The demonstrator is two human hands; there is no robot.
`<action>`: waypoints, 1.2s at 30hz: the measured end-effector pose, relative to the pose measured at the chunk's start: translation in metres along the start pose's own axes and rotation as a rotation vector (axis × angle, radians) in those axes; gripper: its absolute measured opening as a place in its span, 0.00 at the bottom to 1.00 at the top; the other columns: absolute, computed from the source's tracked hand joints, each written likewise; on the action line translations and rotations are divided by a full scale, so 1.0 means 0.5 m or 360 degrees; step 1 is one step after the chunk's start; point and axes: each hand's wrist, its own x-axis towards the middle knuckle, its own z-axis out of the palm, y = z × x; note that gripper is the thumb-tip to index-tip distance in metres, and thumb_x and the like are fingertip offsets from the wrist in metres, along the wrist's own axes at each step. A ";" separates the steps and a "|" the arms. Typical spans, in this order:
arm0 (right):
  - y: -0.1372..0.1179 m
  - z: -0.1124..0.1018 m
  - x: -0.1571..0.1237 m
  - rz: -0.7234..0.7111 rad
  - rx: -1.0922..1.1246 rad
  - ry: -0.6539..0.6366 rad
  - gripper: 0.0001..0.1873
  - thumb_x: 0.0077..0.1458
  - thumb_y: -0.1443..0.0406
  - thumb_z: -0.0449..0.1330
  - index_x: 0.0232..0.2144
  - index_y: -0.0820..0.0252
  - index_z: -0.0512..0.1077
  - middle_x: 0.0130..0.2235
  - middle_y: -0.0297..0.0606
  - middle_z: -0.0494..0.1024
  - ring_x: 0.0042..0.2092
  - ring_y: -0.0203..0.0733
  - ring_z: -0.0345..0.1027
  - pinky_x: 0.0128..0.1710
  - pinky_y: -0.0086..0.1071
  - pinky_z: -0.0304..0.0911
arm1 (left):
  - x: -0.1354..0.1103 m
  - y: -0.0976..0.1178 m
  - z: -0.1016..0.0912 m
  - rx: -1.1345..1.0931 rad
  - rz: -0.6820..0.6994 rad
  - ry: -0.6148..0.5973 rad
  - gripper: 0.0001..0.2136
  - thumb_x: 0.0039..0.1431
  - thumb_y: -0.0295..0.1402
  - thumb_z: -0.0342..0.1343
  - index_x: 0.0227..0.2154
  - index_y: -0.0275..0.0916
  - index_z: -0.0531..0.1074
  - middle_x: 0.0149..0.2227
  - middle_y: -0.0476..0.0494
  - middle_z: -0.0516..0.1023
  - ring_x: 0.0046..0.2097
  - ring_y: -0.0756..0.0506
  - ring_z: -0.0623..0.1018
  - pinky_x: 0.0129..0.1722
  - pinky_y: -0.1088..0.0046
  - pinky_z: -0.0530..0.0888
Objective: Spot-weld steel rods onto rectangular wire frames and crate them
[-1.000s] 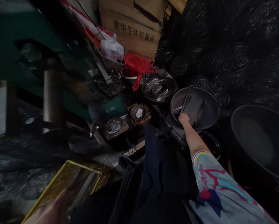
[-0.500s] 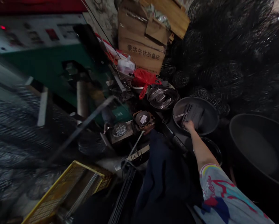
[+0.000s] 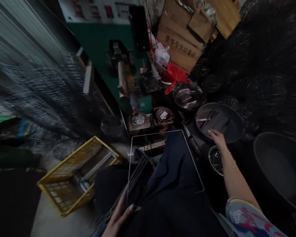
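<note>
My right hand (image 3: 217, 138) reaches into a dark round pan (image 3: 233, 126) and lies on a bundle of flat dark metal strips (image 3: 213, 120), fingers closed over their near end. My left hand (image 3: 118, 217) is at the bottom of the view, gripping the near edge of a thin rectangular wire frame (image 3: 162, 131) that rests across my lap on dark trousers (image 3: 172, 184). Several dark rods (image 3: 135, 174) lie under that frame beside my left hand.
A green machine (image 3: 108, 42) stands ahead, with small bowls of metal bits (image 3: 138, 119) at its foot. A yellow mesh crate (image 3: 76, 174) sits at the left. Bowls of wire (image 3: 189, 98), a large black basin (image 3: 279, 164), cardboard boxes (image 3: 180, 46) and stacked wire guards (image 3: 256, 65) crowd the right.
The view swung left and up. My left hand brought the wire frame onto my lap. My right hand stayed in the pan on the strips.
</note>
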 end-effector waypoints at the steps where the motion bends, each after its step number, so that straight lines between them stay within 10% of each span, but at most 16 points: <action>1: -0.003 0.001 -0.017 -0.0012 0.0018 -0.0022 0.32 0.51 0.50 0.61 0.51 0.66 0.73 0.46 0.49 0.80 0.47 0.49 0.75 0.47 0.41 0.70 | 0.003 -0.008 -0.002 -0.0027 0.0019 -0.0025 0.37 0.46 0.44 0.67 0.61 0.49 0.63 0.56 0.43 0.72 0.64 0.35 0.62 0.58 0.61 0.66; 8: -0.064 -0.022 -0.097 -0.0032 -0.0030 -0.0176 0.38 0.45 0.48 0.66 0.54 0.65 0.72 0.52 0.48 0.76 0.56 0.52 0.68 0.59 0.44 0.59 | -0.009 -0.010 -0.015 -0.0714 -0.0137 -0.0425 0.47 0.51 0.39 0.64 0.68 0.48 0.40 0.25 0.47 0.76 0.25 0.46 0.74 0.26 0.74 0.69; 16: -0.223 -0.058 -0.135 -0.0316 -0.0326 -0.0217 0.37 0.46 0.47 0.66 0.55 0.59 0.72 0.52 0.45 0.76 0.56 0.57 0.67 0.59 0.49 0.59 | -0.034 -0.004 -0.040 -0.0775 -0.0009 -0.0136 0.49 0.50 0.40 0.65 0.68 0.48 0.37 0.26 0.43 0.78 0.28 0.42 0.77 0.26 0.72 0.71; 23: -0.392 -0.005 -0.280 -0.1099 -0.0392 -0.0583 0.35 0.53 0.53 0.64 0.61 0.51 0.64 0.60 0.36 0.69 0.60 0.53 0.63 0.63 0.47 0.57 | -0.019 0.012 -0.029 -0.0866 0.0065 -0.0151 0.50 0.50 0.38 0.65 0.68 0.49 0.36 0.26 0.44 0.78 0.27 0.43 0.77 0.25 0.73 0.70; 30: -0.438 0.061 -0.358 -0.1468 -0.0506 -0.1195 0.35 0.57 0.56 0.61 0.65 0.48 0.57 0.63 0.39 0.63 0.64 0.51 0.56 0.64 0.50 0.52 | -0.019 0.013 -0.042 -0.0835 0.0105 -0.0138 0.50 0.50 0.38 0.64 0.68 0.48 0.35 0.27 0.42 0.79 0.27 0.43 0.77 0.26 0.72 0.70; 36: -0.436 0.087 -0.365 -0.1455 -0.0626 -0.1314 0.36 0.56 0.54 0.62 0.64 0.47 0.57 0.62 0.42 0.65 0.64 0.53 0.54 0.64 0.57 0.42 | -0.019 0.016 -0.046 -0.0885 0.0087 -0.0080 0.50 0.49 0.39 0.66 0.68 0.50 0.38 0.26 0.44 0.79 0.26 0.43 0.77 0.25 0.72 0.70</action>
